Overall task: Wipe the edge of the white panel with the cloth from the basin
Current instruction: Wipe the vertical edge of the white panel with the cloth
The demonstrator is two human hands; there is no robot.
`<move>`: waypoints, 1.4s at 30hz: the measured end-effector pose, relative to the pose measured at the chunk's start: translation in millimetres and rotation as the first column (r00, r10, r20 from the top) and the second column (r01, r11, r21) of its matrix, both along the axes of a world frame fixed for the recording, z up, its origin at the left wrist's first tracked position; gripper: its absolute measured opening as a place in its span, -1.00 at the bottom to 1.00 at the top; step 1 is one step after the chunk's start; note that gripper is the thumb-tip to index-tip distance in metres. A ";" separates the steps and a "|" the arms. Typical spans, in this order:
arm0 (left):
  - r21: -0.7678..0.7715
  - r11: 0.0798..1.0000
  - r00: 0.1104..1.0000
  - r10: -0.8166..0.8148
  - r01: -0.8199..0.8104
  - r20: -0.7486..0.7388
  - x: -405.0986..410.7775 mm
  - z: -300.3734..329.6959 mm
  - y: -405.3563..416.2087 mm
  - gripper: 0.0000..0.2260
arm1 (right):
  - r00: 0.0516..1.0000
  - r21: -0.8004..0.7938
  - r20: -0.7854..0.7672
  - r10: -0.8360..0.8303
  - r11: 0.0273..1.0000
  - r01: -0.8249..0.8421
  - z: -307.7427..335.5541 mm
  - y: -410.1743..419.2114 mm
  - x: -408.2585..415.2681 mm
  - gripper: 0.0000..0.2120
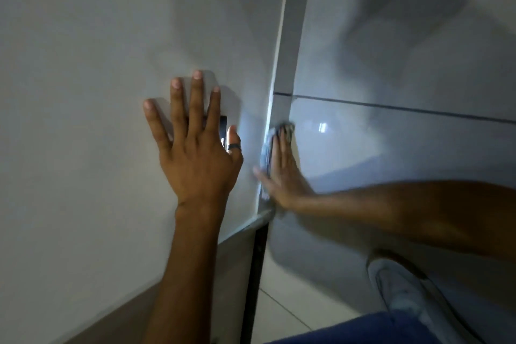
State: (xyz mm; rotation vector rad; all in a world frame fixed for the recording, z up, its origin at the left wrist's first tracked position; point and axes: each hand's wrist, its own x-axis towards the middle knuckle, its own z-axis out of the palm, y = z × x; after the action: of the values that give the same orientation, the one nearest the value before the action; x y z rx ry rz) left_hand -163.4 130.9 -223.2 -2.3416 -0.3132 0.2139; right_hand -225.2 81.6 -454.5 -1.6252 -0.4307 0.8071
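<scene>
The wiping appears to be under way rather than finished: the right hand (282, 173) lies flat, fingers extended, pressing the cloth (268, 153) against the vertical edge of the white panel (83, 92), near the panel's lower corner. The cloth is bunched between the palm and the edge, with a crumpled end showing past the fingertips and a strip trailing down beside the heel of the hand. The left hand (192, 145) is empty and splayed wide, palm flat on the panel's face, apparently steadying it; a dark ring sits on its thumb, and a small dark rectangle (222, 127) is partly covered by the fingers. Since the cloth is already in use, fetching it from the basin seems done, and no basin is in view. How much of the edge is already wiped cannot be judged: no damp trace shows, and the long stretch of edge rising above the hand looks no different from the rest. The right hand and cloth are blurred, so the grip is hard to make out. The lighting is dim, and the panel's top is cut off.
</scene>
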 end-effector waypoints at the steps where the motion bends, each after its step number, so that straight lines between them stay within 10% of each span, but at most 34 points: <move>1: -0.001 1.000 1.000 0.006 -0.006 0.001 0.4 -0.1 -1.1 -0.36 | 0.992 -0.006 0.021 0.126 0.992 -0.126 -2.3 -11.4 -29.6 -0.01; 7: -0.010 0.999 0.999 0.045 -0.045 0.011 6.6 -4.2 -2.6 -0.33 | 0.913 0.093 -0.017 0.407 0.910 -0.404 -11.2 -35.1 -85.5 -0.09; 20: 0.022 0.999 0.999 0.042 -0.042 -0.016 38.7 -2.2 -6.3 -0.35 | 0.931 0.021 -0.007 -0.366 0.930 0.366 1.9 28.5 196.7 -0.21; 34: 0.010 1.000 0.998 0.001 -0.001 -0.064 62.4 5.7 2.9 -0.34 | 0.947 0.098 -0.145 0.287 0.957 -0.275 4.2 -40.3 -27.7 -0.26; 42: 0.039 0.999 0.997 0.038 -0.035 -0.074 69.0 0.8 0.1 -0.32 | 0.971 0.048 -0.105 -0.217 0.974 0.223 16.4 17.0 198.9 -0.22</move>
State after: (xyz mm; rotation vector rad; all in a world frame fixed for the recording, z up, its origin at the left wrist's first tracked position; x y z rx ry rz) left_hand -94.4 131.0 -222.5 -2.2855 -0.3212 0.3101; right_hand -26.4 98.6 -438.2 -1.5387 -0.1979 0.6967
